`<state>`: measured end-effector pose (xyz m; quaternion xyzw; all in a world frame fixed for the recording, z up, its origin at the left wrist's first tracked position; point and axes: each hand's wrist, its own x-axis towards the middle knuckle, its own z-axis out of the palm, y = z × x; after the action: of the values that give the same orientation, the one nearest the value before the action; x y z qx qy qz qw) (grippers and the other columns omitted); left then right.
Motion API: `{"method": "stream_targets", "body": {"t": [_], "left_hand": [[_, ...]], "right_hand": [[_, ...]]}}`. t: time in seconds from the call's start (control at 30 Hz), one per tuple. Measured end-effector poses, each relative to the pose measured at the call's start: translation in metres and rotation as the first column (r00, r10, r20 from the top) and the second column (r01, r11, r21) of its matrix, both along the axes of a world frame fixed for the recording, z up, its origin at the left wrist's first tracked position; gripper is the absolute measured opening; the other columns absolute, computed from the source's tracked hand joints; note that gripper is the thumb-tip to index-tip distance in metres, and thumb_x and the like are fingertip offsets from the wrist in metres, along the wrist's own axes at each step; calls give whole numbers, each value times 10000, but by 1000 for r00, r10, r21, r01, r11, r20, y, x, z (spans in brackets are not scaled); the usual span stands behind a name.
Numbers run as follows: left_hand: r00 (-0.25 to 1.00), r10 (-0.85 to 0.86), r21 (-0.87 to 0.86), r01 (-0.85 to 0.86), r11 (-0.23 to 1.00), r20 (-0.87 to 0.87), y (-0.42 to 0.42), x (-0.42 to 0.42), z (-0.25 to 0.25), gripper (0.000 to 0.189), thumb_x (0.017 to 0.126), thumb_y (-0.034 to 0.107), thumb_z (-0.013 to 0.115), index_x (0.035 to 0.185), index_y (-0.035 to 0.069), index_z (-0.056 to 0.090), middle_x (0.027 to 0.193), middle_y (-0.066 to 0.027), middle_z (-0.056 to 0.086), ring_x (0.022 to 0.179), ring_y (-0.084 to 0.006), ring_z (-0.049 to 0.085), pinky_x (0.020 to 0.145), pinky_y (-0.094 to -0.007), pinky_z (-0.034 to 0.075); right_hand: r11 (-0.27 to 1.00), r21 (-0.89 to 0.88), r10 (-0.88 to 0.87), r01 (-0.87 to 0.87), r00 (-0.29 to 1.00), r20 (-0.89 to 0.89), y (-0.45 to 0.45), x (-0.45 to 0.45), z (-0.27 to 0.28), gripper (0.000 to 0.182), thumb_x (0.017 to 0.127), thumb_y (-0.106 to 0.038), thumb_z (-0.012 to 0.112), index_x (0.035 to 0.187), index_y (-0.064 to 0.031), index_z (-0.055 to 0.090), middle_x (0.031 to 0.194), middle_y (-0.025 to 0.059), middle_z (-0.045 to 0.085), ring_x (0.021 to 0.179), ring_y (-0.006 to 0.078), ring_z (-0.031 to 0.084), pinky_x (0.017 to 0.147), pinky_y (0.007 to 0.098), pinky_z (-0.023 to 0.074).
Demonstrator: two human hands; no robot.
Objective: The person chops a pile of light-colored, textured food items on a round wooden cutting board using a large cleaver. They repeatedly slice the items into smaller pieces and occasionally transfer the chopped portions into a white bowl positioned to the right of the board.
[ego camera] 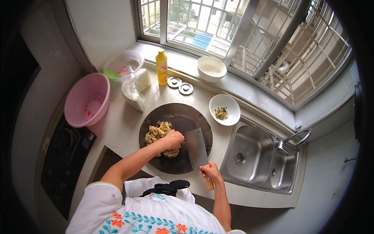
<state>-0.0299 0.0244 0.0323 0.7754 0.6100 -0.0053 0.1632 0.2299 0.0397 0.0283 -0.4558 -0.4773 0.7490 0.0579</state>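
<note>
A heap of pale brown, crumpled leafy vegetable [157, 133], which looks like pickled greens, lies on the left half of a round dark chopping board [178, 114]. My left hand [174, 139] is at the heap's right edge with its fingers curled down; what is under the fingertips is hidden. My right hand [212, 173] grips the wooden handle of a cleaver [196, 149]. The broad steel blade lies over the right part of the board, just right of my left hand. Behind the board, a white bowl [225, 101] contains finely chopped bits of similar colour.
A two-basin steel sink [254, 158] with a faucet [283, 146] adjoins the board's right side. Leftward stand a pink basin [87, 99], a gas stove [62, 152] and a clear plastic bag [134, 90]. A yellow bottle [162, 67], two small round lids [185, 88] and another bowl [211, 69] are near the window.
</note>
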Motion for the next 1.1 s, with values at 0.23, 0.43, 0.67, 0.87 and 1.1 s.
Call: {"method": "stream_targets", "body": {"t": [0.23, 0.43, 0.67, 0.87, 1.1], "left_hand": [[985, 171, -13, -172, 985, -14, -1, 12, 3, 60, 609, 74, 596, 657, 48, 620, 701, -133, 604, 750, -278, 590, 676, -353, 408], [986, 163, 8, -163, 987, 24, 4, 8, -5, 108, 612, 132, 638, 665, 44, 603, 659, -131, 590, 692, -285, 583, 634, -369, 434], [947, 142, 45, -162, 986, 288, 54, 18, 24, 116, 613, 113, 638, 673, 33, 579, 698, -143, 585, 726, -304, 570, 637, -374, 450], [908, 82, 191, -174, 966, 410, 143, 41, 30, 130, 650, 93, 580, 763, 30, 593, 743, -141, 586, 777, -312, 557, 691, -376, 441], [937, 271, -33, -270, 962, 223, 195, 55, 14, 392, 731, 74, 456, 1104, 163, 540, 1190, -8, 475, 1234, -290, 251, 986, -533, 145]], "right_hand": [[994, -85, 71, -69, 997, 23, -3, -5, -5, 87, 744, -69, 560, 721, -29, 486, 549, 46, 522, 389, 99, 462, 354, 224, 371], [990, -107, 90, -92, 996, -23, -13, -19, -7, 82, 748, -81, 549, 737, -30, 485, 548, 35, 521, 394, 79, 460, 359, 209, 371], [990, -114, -95, 81, 988, -120, 3, -11, 14, 97, 758, -74, 545, 697, -34, 482, 547, 34, 516, 378, 74, 444, 344, 209, 363], [950, 7, -305, 311, 935, -180, 54, -12, 46, 136, 775, -98, 529, 663, -30, 490, 521, 32, 499, 379, 87, 447, 349, 214, 367], [801, 355, -502, 482, 864, -40, 116, -29, 48, 123, 735, -29, 530, 714, 1, 412, 606, 81, 528, 446, 109, 503, 372, 231, 420]]}}
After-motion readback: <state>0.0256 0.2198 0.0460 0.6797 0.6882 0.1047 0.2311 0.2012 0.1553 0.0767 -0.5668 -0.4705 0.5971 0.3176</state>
